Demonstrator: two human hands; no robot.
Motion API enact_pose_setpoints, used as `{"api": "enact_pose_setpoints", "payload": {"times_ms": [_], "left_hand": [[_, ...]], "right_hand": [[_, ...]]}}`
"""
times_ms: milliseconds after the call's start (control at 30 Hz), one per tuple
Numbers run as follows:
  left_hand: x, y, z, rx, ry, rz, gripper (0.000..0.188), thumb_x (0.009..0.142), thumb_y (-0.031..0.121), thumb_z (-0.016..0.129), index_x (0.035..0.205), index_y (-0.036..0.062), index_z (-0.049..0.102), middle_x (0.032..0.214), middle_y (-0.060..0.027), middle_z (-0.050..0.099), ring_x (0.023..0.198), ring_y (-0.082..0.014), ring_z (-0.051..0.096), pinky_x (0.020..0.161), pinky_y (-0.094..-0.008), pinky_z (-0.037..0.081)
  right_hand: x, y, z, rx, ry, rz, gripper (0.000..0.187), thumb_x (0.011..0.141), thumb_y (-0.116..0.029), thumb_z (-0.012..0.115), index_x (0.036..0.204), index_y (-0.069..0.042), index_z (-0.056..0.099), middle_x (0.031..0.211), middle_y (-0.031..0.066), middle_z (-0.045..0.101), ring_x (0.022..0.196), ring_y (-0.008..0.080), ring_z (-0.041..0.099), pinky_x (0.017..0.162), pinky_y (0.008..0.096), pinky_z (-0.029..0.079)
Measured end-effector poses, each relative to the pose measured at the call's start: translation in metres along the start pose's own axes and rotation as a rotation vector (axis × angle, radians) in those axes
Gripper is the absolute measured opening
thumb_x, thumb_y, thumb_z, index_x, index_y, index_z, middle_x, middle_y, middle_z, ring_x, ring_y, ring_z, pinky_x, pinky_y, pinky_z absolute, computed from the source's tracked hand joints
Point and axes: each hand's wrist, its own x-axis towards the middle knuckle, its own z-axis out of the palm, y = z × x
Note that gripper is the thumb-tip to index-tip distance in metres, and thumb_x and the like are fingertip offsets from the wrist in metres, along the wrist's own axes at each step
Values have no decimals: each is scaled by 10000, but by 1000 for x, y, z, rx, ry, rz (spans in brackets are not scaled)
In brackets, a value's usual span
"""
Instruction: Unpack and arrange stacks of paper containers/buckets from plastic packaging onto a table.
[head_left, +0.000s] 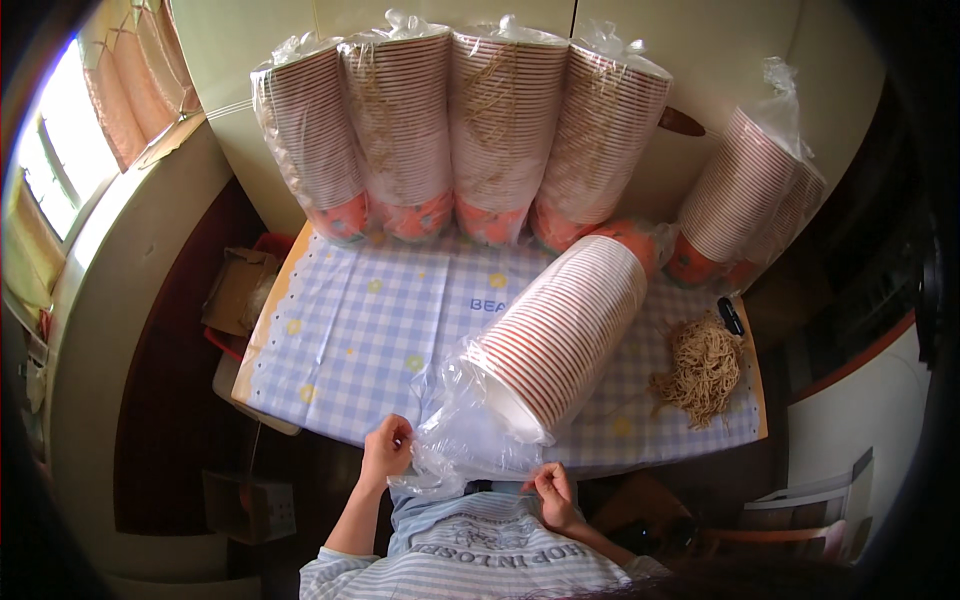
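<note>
A long stack of paper cups (560, 335) with reddish rims lies slantwise on the table, its open end toward me. Around it is a clear plastic bag (465, 440), its loose mouth hanging over the table's front edge. My left hand (387, 447) has its fingers curled in on the left side of that mouth. On the right side, my right hand (552, 495) pinches the bag's edge just in front of my body. The far end of the stack shows an orange patterned cup side (632, 245).
Several bagged cup stacks (500, 130) stand upright along the back of the table, with more bagged cups (740, 190) at the far right. A heap of tan strands (703, 370) lies right of the stack, beside a small black object (731, 315). A checked tablecloth (350, 320) covers the table.
</note>
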Motion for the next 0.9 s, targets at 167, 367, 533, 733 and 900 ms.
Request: {"api": "enact_pose_setpoints", "payload": {"times_ms": [167, 367, 533, 733, 900], "left_hand": [[11, -7, -10, 10, 135, 15, 109, 674, -34, 499, 769, 12, 524, 617, -74, 541, 570, -126, 539, 516, -248, 428], [16, -13, -28, 86, 190, -18, 72, 676, -20, 523, 740, 10, 536, 605, -60, 543, 525, -130, 522, 487, -243, 413], [38, -7, -41, 184, 352, 146, 112, 694, -59, 463, 714, 23, 536, 639, -61, 571, 535, -154, 529, 489, -243, 407], [75, 22, -28, -314, 57, 97, 178, 810, 46, 549, 987, 20, 546, 895, -63, 601, 835, -116, 566, 713, -235, 456], [103, 74, 13, -252, -554, 174, 540, 870, 316, 509, 1295, 35, 332, 1251, -167, 443, 1153, -239, 431, 940, -337, 351]], "right_hand": [[0, -1, -10, -80, 81, 70, 116, 897, -161, 436, 883, -48, 414, 779, 56, 494, 715, 140, 516, 702, 269, 417], [-4, 5, -19, -283, 5, 58, 71, 885, -100, 443, 874, -33, 426, 765, 72, 518, 696, 150, 526, 609, 280, 450], [-5, 9, -28, -540, -57, -61, 51, 874, -83, 455, 884, -35, 439, 733, 60, 522, 633, 132, 525, 582, 256, 447], [19, -11, -34, -351, 210, -173, 269, 844, -70, 471, 1098, -31, 389, 1111, 77, 442, 942, 116, 465, 790, 254, 386], [46, -36, 1, -99, 4, -288, 694, 833, -120, 506, 1357, -55, 56, 1353, 115, 221, 1222, 220, 277, 999, 341, 232]]}}
